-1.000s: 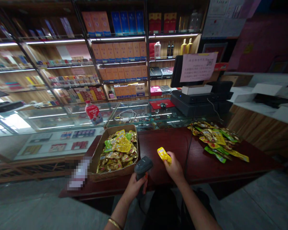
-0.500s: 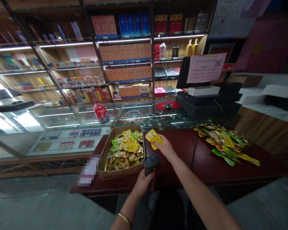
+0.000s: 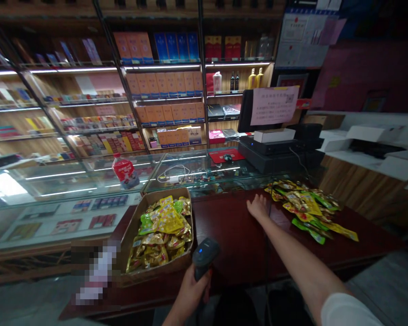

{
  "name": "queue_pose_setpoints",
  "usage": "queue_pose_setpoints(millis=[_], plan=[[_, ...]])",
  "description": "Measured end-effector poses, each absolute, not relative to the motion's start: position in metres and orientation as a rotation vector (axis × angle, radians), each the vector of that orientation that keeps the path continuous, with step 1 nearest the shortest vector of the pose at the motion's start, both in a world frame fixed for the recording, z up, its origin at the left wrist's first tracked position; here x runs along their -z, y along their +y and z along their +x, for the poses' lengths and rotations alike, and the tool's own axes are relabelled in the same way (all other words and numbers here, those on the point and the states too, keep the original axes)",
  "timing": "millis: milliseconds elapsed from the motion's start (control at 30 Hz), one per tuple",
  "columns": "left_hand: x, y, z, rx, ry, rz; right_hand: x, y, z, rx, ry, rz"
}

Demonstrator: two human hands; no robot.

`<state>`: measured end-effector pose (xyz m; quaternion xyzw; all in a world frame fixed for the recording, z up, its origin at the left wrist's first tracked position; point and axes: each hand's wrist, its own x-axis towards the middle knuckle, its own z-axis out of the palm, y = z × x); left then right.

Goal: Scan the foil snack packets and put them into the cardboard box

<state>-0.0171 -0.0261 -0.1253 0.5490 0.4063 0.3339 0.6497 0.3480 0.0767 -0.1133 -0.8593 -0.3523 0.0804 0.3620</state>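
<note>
My left hand (image 3: 194, 286) is wrapped round the grip of a dark barcode scanner (image 3: 206, 253), held over the front of the table. The scanner shows a small blue light. Over the table's middle, my right hand (image 3: 258, 208) reaches out with nothing in it, its fingers slightly apart. To its right lies a loose pile of yellow, gold and green snack packets (image 3: 309, 206). An open cardboard box (image 3: 191, 242) stands left of the scanner. Inside it are many similar snack packets (image 3: 166, 219), bright yellow ones on top.
A glass display counter (image 3: 88, 170) runs behind the dark red table (image 3: 231, 226). On the counter are a red jug-shaped package (image 3: 125, 171), a white cable (image 3: 173, 174), and a mouse on a red mat (image 3: 226, 156). A screen with a paper sign (image 3: 274, 105) stands over a black cash drawer (image 3: 279, 156).
My right hand has let go of the yellow snack packet and moved right, towards the pile. Another yellow packet appears to lie on top in the box. My left hand still holds the scanner.
</note>
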Motion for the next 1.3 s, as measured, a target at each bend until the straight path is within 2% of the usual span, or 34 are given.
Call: queue_pose_setpoints(millis=[267, 400, 600, 767, 900, 967, 1133, 1300], plan=[[0.148, -0.023, -0.025, -0.777, 0.961, 1.272, 0.118, 0.105, 0.408, -0.158, -0.905, -2.474], [0.135, -0.022, -0.024, -0.759, 0.942, 1.274, 0.130, 0.084, 0.356, -0.081, -1.135, -2.465], [0.117, -0.024, -0.019, -0.741, 0.873, 1.224, 0.149, 0.013, 0.252, 0.106, -1.590, -2.207], [0.113, -0.025, -0.018, -0.737, 0.848, 1.237, 0.134, -0.018, 0.243, 0.000, -1.447, -2.296], [0.112, -0.025, -0.018, -0.734, 0.848, 1.282, 0.128, -0.026, 0.255, 0.170, -1.362, -2.307], [0.111, -0.025, -0.018, -0.735, 0.840, 1.292, 0.135, -0.027, 0.254, 0.103, -1.282, -2.210], [0.112, -0.025, -0.020, -0.747, 0.783, 1.259, 0.157, -0.031, 0.242, -0.313, -1.121, -1.785], [0.114, -0.025, -0.023, -0.739, 0.747, 1.235, 0.160, -0.032, 0.239, -0.387, -1.136, -1.575]])
